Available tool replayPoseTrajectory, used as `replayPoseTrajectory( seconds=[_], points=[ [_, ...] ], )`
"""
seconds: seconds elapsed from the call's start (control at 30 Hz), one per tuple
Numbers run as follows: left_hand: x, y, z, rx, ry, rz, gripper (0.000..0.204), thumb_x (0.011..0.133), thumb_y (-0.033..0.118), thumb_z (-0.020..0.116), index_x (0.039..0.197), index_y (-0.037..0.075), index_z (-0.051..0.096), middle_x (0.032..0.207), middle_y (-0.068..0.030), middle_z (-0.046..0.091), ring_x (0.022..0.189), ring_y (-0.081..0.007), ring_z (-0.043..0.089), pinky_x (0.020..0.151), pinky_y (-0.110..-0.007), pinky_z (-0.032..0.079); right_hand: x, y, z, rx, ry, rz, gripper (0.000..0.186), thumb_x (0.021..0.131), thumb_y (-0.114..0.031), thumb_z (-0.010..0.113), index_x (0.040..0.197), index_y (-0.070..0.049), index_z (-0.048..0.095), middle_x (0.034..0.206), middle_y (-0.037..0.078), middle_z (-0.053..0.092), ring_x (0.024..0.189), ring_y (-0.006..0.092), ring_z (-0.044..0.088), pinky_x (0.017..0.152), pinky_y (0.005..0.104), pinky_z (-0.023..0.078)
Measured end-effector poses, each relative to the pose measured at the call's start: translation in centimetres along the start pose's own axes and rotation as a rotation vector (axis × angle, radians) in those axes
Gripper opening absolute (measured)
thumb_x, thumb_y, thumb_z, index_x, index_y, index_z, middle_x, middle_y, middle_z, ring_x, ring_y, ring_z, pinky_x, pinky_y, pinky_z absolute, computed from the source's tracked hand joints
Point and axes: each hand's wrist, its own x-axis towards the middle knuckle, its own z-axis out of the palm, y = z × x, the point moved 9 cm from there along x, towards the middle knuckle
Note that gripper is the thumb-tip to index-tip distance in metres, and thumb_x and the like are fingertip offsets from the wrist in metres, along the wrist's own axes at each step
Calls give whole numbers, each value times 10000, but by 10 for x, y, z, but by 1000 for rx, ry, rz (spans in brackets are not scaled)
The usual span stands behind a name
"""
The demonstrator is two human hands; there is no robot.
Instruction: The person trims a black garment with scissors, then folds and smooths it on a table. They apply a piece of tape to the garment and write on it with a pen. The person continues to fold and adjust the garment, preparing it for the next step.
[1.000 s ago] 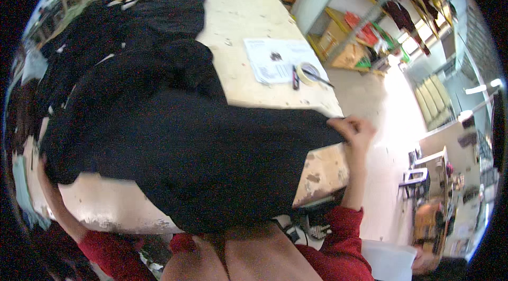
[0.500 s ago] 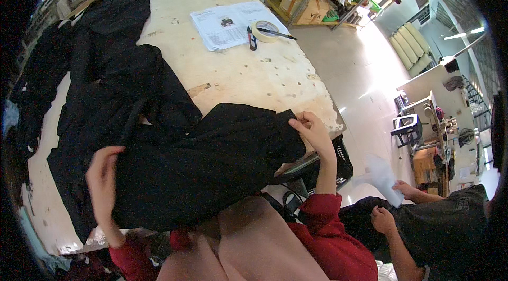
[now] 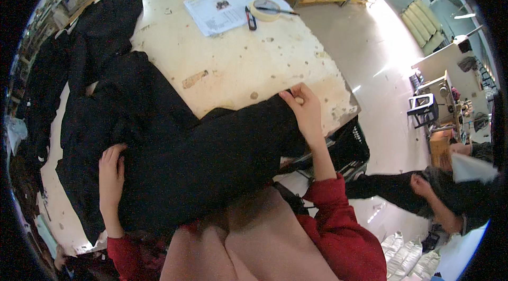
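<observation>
A black garment [image 3: 211, 149] lies spread over the pale worktop [image 3: 233, 72], its near part hanging over the front edge toward my lap. At its upper right corner, my right hand [image 3: 304, 107] pinches the edge of the cloth between thumb and fingers. Farther left, my left hand [image 3: 111, 175] rests on the garment, fingers laid along the cloth and thumb apart. More black cloth [image 3: 108, 19] stretches toward the far left; I cannot tell whether it is the same piece.
Printed sheets [image 3: 211, 16], a tape roll [image 3: 258, 15] with a pen across it and small thread snips [image 3: 250, 19] lie farther back. A black basket [image 3: 352, 146] stands by the right edge. A person in dark clothes [image 3: 444, 191] is at the right, near a stool [image 3: 422, 105].
My right hand has lifted the garment's corner slightly up and away, pulling the cloth smoother. My left hand has settled onto the cloth. The other person has moved farther right.
</observation>
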Motion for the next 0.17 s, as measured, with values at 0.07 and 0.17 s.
replayPoseTrajectory(
  seconds=[0.07,0.17],
  points=[
    [11,45,-16,340,159,79,253,891,6,491,1127,34,578,1158,-146,586,1121,-322,523,993,-406,388,2,15,13,5,-53,58,286,824,-244,730,854,5,592,744,101,639,681,129,569,644,271,459],
    [37,119,-19,194,30,265,316,877,11,497,1183,56,566,1175,-170,574,1107,-327,524,986,-420,395,4,9,20,-42,-110,105,284,814,-244,743,864,-4,599,729,104,637,664,152,574,647,266,465]
  ],
)
